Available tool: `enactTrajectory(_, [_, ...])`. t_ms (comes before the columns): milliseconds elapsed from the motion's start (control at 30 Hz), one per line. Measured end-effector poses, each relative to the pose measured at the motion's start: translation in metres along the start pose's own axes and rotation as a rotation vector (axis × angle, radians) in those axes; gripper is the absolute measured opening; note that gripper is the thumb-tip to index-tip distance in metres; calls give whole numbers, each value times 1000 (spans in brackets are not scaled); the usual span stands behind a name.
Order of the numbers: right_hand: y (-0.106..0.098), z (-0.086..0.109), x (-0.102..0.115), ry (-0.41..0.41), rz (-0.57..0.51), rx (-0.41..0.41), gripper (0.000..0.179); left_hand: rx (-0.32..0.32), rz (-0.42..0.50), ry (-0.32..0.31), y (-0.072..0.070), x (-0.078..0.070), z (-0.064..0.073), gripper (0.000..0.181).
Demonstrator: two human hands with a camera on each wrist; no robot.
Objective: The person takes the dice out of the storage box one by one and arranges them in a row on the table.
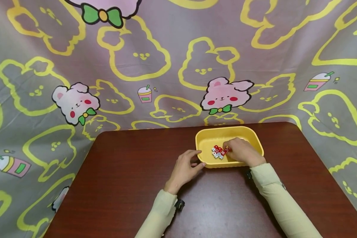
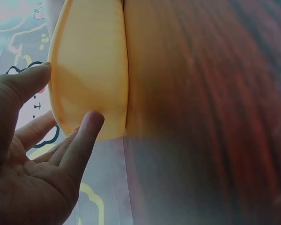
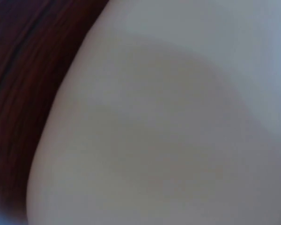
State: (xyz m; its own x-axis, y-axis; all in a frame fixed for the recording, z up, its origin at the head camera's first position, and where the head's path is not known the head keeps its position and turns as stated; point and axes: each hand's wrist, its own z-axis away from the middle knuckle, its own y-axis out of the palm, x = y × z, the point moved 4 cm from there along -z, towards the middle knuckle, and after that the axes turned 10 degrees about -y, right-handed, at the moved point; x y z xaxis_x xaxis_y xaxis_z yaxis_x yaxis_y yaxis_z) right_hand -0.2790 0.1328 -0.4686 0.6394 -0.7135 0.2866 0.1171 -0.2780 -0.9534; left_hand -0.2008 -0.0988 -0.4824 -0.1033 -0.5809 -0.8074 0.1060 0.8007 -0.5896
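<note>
A yellow rectangular tray sits toward the far side of the table, with a small pile of red and white dice on its floor. My left hand is at the tray's left end, fingers spread and fairly straight. In the left wrist view, fingertips of the left hand touch or nearly touch the rim and outer wall of the tray. Over the tray's right part, my right hand reaches down with bent fingers to the dice. Its fingertips are at the red dice; whether they pinch one is hidden.
The dark brown wooden table extends to the left of the tray and in front of it. Behind it hangs a grey-pink cloth with cartoon prints. A blurred pale surface fills most of the right wrist view.
</note>
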Motion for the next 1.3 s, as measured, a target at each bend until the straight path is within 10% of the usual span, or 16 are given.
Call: enactTrajectory(1300, [-30,19,24,-96,65,-82,16,6,-5,-12,0,-2,3,53])
